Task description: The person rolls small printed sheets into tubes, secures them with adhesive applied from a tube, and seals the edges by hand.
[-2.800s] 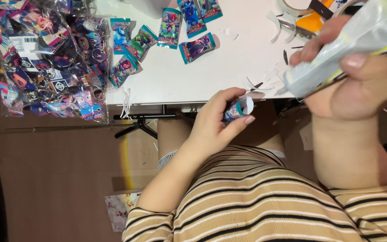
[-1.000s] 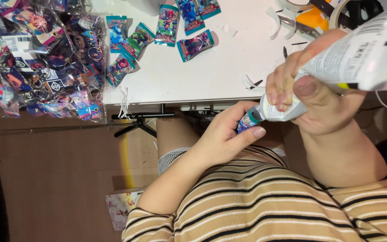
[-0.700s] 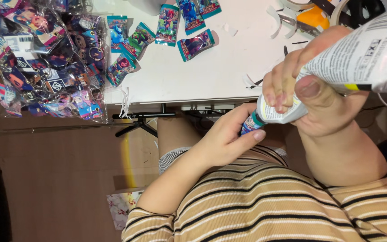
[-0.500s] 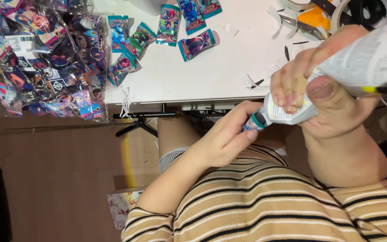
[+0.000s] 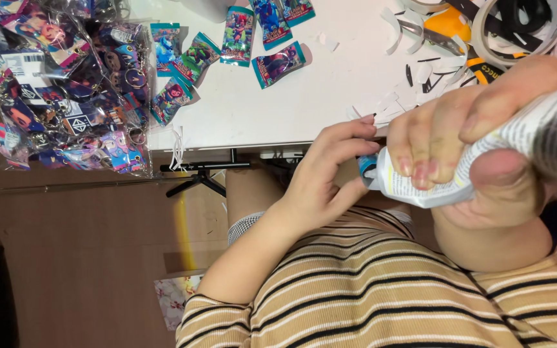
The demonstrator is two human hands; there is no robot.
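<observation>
Both hands [image 5: 420,174] curled around white tube [image 5: 485,161].

a soft, matt plastic tube [image 5: 485,164] is creasing, a glossy plastic bag [image 5: 66,84] is glinting on the smooth white table [image 5: 278,109].

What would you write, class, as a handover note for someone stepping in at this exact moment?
Left hand: fingertips pinch the blue cap at the nozzle of the white tube.
Right hand: wrapped around the tube, held over the lap at the white table edge.
On the table: small colourful packets, a clear bag of more, paper scraps, orange-handled scissors, a tape roll.
Done: cap meets nozzle.
Left: whether it is tight cannot be told; tube not yet set down.
</observation>
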